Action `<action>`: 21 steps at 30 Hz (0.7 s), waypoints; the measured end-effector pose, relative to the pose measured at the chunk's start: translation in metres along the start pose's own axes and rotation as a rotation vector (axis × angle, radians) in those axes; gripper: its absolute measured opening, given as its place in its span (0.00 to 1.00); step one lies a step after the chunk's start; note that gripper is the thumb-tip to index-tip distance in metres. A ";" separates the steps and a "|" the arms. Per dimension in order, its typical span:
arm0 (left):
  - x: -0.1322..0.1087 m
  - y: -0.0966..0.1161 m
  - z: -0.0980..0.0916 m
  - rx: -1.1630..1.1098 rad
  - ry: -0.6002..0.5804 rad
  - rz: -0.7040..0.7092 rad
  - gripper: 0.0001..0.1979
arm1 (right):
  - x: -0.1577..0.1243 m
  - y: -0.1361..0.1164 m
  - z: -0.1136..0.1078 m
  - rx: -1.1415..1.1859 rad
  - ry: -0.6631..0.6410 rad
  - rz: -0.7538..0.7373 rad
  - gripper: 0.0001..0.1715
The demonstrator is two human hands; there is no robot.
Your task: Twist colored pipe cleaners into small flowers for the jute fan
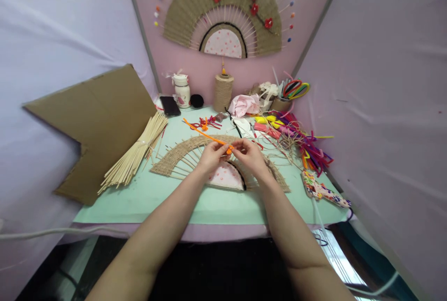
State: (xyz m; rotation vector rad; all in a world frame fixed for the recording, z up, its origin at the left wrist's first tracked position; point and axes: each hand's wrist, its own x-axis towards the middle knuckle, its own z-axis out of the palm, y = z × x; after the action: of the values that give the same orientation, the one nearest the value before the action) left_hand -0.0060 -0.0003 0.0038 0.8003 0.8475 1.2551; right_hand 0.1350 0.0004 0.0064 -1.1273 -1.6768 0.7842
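Observation:
An orange pipe cleaner [202,132] is pinched between the fingertips of my left hand [213,155] and my right hand [248,154]. Its long straight end points up and left, and a small bent or coiled part shows between my hands. Both hands are above a half-round fan [167,163] of woven twine and thin sticks, which lies on the table. At the fan's base is a pink spotted half-circle [226,176] with a black edge, partly behind my hands. Beyond the fan lie red pipe cleaner pieces [213,124] and a small orange shape [204,126].
Thin wooden sticks [134,154] lie bundled at left beside a cardboard sheet [101,119]. A twine spool [223,93], white bottle [181,91] and phone [170,106] stand or lie at the back. Coloured pipe cleaners [310,145] and a glue gun [324,191] are right. A finished fan [223,12] hangs behind.

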 end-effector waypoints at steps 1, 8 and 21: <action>0.001 0.000 0.000 0.030 0.008 0.017 0.21 | 0.000 0.000 0.000 0.002 -0.004 0.021 0.09; 0.001 -0.002 -0.002 0.081 0.011 0.041 0.20 | 0.001 0.005 0.001 -0.036 0.002 -0.015 0.07; 0.000 -0.001 -0.005 -0.040 0.013 -0.075 0.09 | -0.001 0.004 0.000 -0.192 0.000 -0.147 0.06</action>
State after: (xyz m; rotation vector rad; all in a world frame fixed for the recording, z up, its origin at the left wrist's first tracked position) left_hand -0.0098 0.0001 0.0002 0.7228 0.8534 1.2086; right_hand 0.1365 0.0007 0.0022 -1.1187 -1.8421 0.5394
